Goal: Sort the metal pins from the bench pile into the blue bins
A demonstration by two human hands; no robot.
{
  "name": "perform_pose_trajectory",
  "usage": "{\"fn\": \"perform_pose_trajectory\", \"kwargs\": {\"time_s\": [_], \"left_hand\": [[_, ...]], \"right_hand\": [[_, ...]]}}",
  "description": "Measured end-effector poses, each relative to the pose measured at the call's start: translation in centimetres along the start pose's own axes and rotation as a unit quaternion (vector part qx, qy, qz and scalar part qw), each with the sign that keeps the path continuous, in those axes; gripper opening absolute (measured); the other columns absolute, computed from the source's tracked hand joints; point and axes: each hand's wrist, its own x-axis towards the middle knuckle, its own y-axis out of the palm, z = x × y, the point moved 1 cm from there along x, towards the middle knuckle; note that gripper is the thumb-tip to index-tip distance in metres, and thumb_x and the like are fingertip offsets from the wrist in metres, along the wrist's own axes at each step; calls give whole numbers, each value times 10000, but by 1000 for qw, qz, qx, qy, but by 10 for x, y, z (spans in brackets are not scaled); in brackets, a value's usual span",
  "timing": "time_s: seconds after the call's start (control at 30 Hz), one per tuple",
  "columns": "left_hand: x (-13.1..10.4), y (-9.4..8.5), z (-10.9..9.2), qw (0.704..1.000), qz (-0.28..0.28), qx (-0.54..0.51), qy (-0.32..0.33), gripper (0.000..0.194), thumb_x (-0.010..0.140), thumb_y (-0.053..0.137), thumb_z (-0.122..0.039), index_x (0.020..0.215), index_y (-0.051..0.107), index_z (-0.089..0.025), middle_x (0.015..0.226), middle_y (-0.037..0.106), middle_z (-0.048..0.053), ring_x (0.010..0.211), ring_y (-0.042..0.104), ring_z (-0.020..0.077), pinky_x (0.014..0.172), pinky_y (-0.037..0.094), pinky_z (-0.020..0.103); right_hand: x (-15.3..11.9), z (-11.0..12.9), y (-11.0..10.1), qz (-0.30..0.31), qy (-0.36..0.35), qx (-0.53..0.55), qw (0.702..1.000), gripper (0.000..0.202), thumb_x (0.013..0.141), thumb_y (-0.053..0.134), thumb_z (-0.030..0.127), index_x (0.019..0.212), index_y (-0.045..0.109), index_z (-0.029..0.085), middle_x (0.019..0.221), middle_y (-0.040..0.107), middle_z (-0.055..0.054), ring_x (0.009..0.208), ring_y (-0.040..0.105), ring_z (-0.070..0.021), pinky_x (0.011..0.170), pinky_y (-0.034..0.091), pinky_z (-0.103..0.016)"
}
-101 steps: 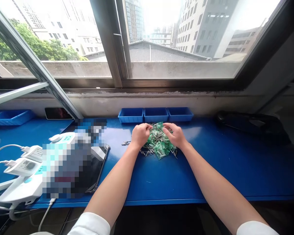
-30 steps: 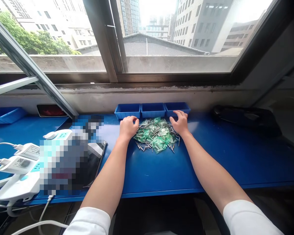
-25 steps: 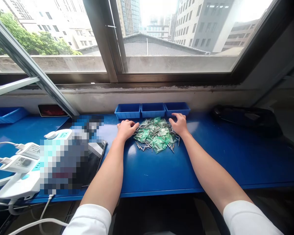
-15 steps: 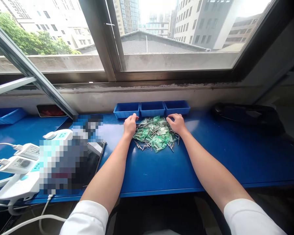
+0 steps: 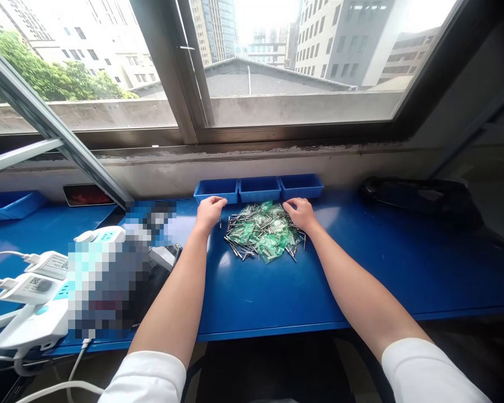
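Note:
A loose pile of slim metal pins (image 5: 237, 250) and green-tinted clear plastic bags (image 5: 273, 246) lies on the blue table. My left hand (image 5: 209, 214) is just off the pile's left side, thumb and fingers pinched together. Right below its fingers shows a small dark metal pin (image 5: 220, 223); I cannot tell whether it is held or lying on the table. At the pile's upper right edge, my right hand (image 5: 302, 214) has its fingers curled in towards the thumb. Whatever is between those fingertips is too small to make out.
Three blue bins stand in a row behind the pile: left (image 5: 216, 192), middle (image 5: 259, 190), right (image 5: 301, 186). A white power strip (image 5: 37, 322) with plugs and a dark tablet-like device (image 5: 168, 258) lie left. A dark bag-like object (image 5: 420, 201) rests at right, below the window.
My left hand has shifted left, away from the pile's edge, uncovering pins there. My right hand stays almost in place at the pile's right side. The view has tipped slightly.

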Motion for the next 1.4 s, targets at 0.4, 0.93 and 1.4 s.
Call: {"fn": "perform_pose_trajectory", "kwargs": {"time_s": [0.4,0.93,1.4], "left_hand": [[-3,-26,3,916,74,385,-83,258,613,619,-404,683,680,-163,762,701,162,782,655,327,653,492,360],[-17,0,10,857,60,512,-3,334,753,498,-148,1074,558,-74,1039,616,224,1013,595,347,830,484,405],[-66,50,-31,862,123,243,426,270,804,388,0,942,526,-186,929,518,48,795,525,145,731,474,261]], "right_hand": [[2,2,2,26,11,-12,1000,307,841,499,415,829,709,192,894,689,-68,930,537,-231,857,402,-347],[1,0,0,30,10,-13,999,329,843,489,435,859,708,189,914,683,-75,943,524,-249,834,404,-364],[-23,70,-4,83,-222,31,971,113,855,569,277,888,661,220,901,709,-27,885,596,-190,830,351,-364]]}}
